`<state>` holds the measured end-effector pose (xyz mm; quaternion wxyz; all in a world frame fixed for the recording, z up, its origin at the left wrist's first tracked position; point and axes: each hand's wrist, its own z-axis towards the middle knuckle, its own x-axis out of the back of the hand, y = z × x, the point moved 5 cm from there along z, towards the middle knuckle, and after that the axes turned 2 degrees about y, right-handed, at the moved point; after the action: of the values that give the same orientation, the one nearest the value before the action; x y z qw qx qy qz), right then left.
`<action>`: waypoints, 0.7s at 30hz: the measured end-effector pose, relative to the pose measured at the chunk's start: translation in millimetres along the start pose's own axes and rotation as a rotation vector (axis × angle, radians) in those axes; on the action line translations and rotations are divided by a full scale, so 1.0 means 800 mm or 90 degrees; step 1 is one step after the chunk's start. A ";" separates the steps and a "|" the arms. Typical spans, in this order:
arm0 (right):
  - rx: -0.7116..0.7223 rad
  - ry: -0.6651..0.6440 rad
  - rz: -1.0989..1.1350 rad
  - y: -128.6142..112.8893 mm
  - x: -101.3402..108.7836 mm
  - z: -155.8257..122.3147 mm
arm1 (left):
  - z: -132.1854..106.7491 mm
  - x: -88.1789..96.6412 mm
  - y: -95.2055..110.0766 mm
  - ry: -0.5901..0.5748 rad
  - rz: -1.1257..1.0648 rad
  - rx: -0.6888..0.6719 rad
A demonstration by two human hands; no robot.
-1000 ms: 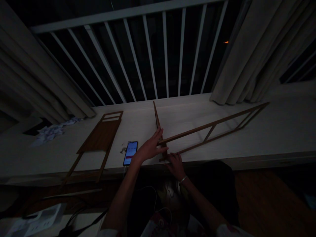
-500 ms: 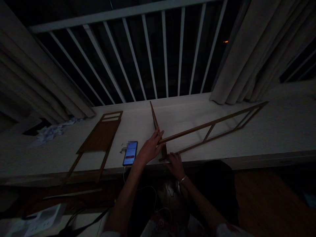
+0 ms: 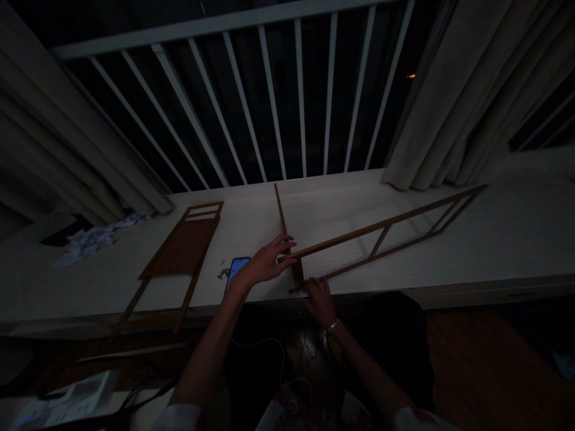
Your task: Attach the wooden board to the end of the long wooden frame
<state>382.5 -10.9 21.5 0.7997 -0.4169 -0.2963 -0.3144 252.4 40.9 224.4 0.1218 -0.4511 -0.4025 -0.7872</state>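
A brown wooden frame (image 3: 345, 240) with long rails and crossbars stands on edge on the pale ledge, reaching away to the right. At its near left end it meets a second wooden piece (image 3: 280, 209) that points toward the railing. My left hand (image 3: 268, 260) grips that corner, thumb below the upper rail and fingers above it. Lower down, my right hand (image 3: 320, 299) is closed round the near end of the lower rail, by the ledge's front edge. A lit phone (image 3: 233, 273) lies left of my left hand, partly covered by the forearm. Small metal screws (image 3: 223, 273) lie beside it.
Another brown wooden frame with a panel (image 3: 182, 245) lies at the left, its legs overhanging the ledge (image 3: 381, 287). A white railing (image 3: 300, 96) and curtains (image 3: 449, 96) stand behind. Crumpled cloth (image 3: 92, 242) rests far left. A white cable (image 3: 269, 340) hangs below.
My left hand has shifted slightly left and wrapped its thumb under the rail's end. Its forearm now covers more of the phone. The right hand has stayed nearly still.
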 end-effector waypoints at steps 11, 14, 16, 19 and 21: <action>0.004 0.001 -0.014 0.001 -0.005 -0.002 | -0.012 -0.005 0.010 0.047 0.023 -0.008; 0.003 -0.004 -0.016 0.003 -0.007 -0.002 | -0.012 -0.006 0.008 0.049 0.023 0.005; 0.008 -0.002 -0.017 0.003 -0.006 -0.001 | -0.012 -0.004 0.006 0.056 0.018 0.008; 0.013 0.003 -0.016 0.002 -0.005 -0.001 | -0.012 -0.002 0.007 0.062 0.007 0.008; 0.012 0.005 -0.013 0.002 -0.004 -0.001 | -0.012 0.000 0.010 0.063 0.003 0.009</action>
<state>381.7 -10.2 17.6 0.8015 -0.4051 -0.3007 -0.3212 251.4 28.7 226.0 0.1468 -0.4117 -0.4006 -0.8053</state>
